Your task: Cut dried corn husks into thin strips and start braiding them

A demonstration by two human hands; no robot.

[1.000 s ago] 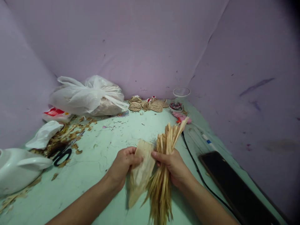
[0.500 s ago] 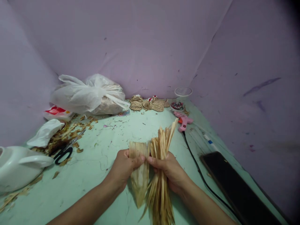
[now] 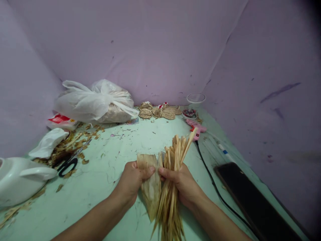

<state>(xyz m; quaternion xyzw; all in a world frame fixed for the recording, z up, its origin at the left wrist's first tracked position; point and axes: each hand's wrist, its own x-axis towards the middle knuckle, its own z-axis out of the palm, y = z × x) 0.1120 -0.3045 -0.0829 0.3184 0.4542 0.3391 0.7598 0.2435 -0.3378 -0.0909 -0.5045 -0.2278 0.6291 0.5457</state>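
My left hand (image 3: 136,180) is closed on a wide, pale dried husk (image 3: 150,194), its thumb pressed on the front. The husk narrows to a point at its lower end. Right beside it, my right hand (image 3: 182,184) grips a thick bundle of thin dried strips (image 3: 174,157), which fan out above and below the fist. The right thumb and fingers also pinch near the husk's right edge, where a narrow strip stands up. Both thumbs are close together, a small gap between them.
At the left are a white jug (image 3: 22,180), black-handled scissors (image 3: 67,165), husk scraps (image 3: 80,140) and a tied plastic bag (image 3: 100,103). Woven pieces (image 3: 165,112) lie by the back wall. A pink glue gun (image 3: 197,129) and dark phone-like slab (image 3: 250,197) are at the right.
The tops of the strips have tilted to the right, now overlapping the glue gun in view. The husk's top has shifted slightly left, and the gap between the two thumbs has widened a little.
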